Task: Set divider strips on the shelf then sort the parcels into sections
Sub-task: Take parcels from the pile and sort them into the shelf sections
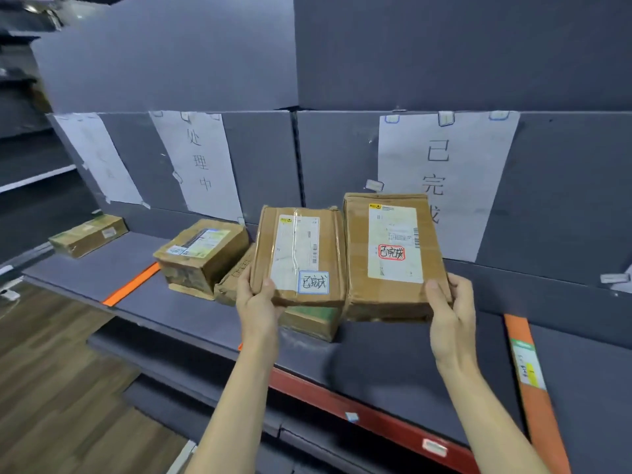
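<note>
left hand (257,302) grips blue-tag parcel (301,256) at lower left corner, thumb on top, raised over shelf (393,364) | right hand (449,316) grips red-tag parcel (393,254) at lower right corner, beside it | orange strips (131,285) (526,367) lie on shelf left and right | other parcels (201,254) on shelf behind

Camera: one, worn on the person's head.
Looks: forward and down at the shelf (205,313).
Nearness: close, within arm's reach.
</note>
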